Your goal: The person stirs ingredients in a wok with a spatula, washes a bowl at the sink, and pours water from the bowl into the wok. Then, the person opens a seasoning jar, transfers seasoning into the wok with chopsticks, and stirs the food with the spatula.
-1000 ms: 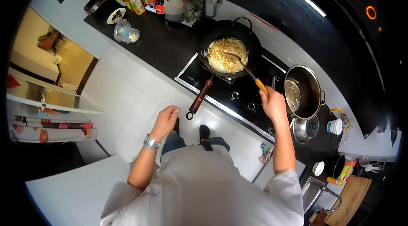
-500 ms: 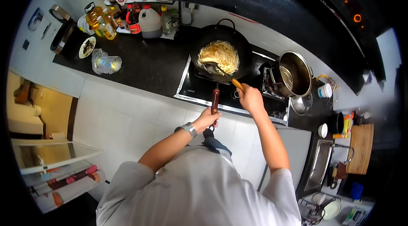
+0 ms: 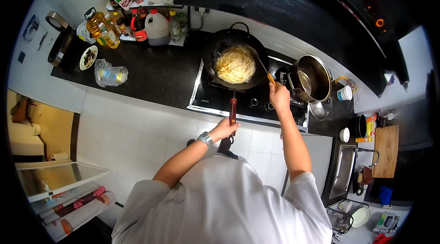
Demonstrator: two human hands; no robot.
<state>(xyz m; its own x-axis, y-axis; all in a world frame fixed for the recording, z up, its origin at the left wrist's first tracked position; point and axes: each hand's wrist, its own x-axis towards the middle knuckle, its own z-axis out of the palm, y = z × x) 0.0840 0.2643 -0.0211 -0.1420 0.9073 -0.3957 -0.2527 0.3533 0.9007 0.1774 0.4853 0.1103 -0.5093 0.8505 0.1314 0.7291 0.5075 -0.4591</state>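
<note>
A black wok sits on the gas stove, holding a heap of pale thin strands that look like noodles or shreds. My left hand, below a metal watch, is closed round the wok's reddish-brown handle. Gripped in my right hand is the wooden handle of a spatula. Its thin shaft runs up to the wok's right inner side, beside the strands. The spatula's blade is hard to make out against the dark metal.
Right of the wok stands a large steel pot, with a glass lid near it. Bottles, a plastic bag and a plate are on the left counter. A sink lies to the right.
My right hand has moved right and slightly down, taking the spatula from the near left of the strands to the wok's right side. The strands now sit in a rounder heap. My left hand keeps its grip.
</note>
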